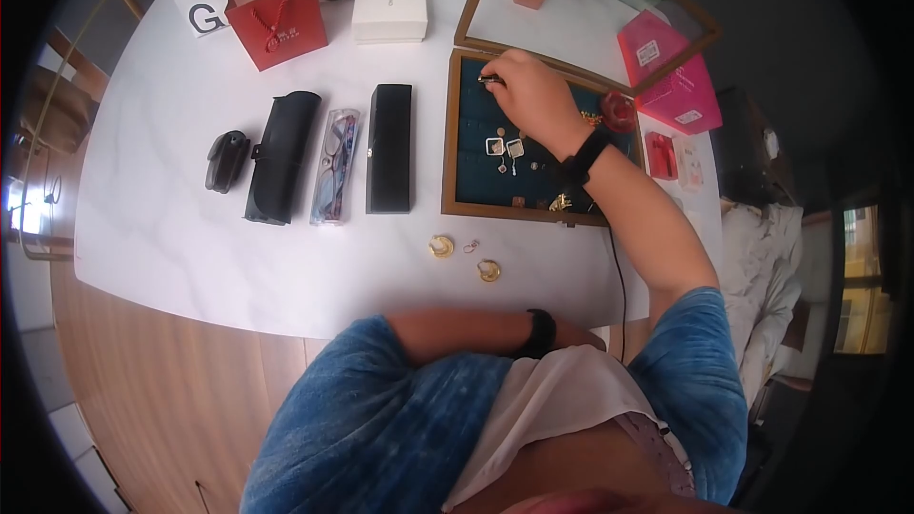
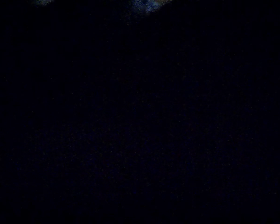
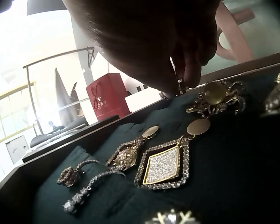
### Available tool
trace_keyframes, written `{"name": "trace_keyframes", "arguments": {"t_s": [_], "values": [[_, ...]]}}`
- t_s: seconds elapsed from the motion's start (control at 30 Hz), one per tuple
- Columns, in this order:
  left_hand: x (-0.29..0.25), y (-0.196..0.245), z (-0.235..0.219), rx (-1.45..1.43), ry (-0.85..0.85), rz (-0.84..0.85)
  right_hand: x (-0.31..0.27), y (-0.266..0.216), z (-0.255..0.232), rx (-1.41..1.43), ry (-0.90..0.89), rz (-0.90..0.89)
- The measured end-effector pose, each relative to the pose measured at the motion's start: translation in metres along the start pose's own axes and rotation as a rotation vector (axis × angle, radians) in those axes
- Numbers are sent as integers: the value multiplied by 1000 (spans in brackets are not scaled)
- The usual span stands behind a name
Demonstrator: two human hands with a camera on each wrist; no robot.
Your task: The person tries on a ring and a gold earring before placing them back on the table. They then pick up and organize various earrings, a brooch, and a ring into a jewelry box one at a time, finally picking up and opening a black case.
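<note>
In the head view, my right hand (image 1: 538, 95) reaches over the far left part of a wooden jewellery box (image 1: 450, 171) with a dark green lining. Its thumb and fingers pinch a small shiny piece of jewellery (image 1: 488, 79), whose kind I cannot tell. In the right wrist view, a diamond-shaped earring (image 3: 162, 164) lies below this hand, beside a brooch with a yellow stone (image 3: 215, 94). My left hand (image 1: 579, 335) is low against my body at the table's edge, mostly hidden by clothing. The left wrist view is almost black.
Two gold hoop earrings (image 1: 441, 247) and a small pinkish piece (image 1: 471, 247) lie before the box. To its left stand a long black case (image 1: 390, 148), glasses in a clear case (image 1: 335, 167) and a black pouch (image 1: 284, 157). The glass lid (image 1: 571, 9) stands raised; a cable (image 1: 621, 286) hangs in front.
</note>
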State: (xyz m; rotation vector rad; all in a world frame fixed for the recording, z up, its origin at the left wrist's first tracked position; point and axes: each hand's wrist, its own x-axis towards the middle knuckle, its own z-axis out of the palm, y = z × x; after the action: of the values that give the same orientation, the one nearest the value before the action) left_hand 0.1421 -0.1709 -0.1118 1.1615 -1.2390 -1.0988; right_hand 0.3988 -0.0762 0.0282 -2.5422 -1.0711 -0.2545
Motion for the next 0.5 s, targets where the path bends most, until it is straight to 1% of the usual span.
{"name": "trace_keyframes", "arguments": {"t_s": [0.07,0.17,0.27,0.37,0.47,0.5], "values": [[0,0,-1,-19,-15,8,3,-2,-1,-25,-31,26],[6,-18,3,-14,12,70,1,7,7,-67,-56,-17],[2,-13,3,-44,52,85,-3,11,2,-116,-36,-132],[3,-5,2,172,72,98,-14,-2,-7,-51,127,-173],[-4,12,-2,165,36,35,-38,-31,-27,69,84,-188],[-1,6,-1,287,61,41,-49,-48,-40,164,-47,-112]]}}
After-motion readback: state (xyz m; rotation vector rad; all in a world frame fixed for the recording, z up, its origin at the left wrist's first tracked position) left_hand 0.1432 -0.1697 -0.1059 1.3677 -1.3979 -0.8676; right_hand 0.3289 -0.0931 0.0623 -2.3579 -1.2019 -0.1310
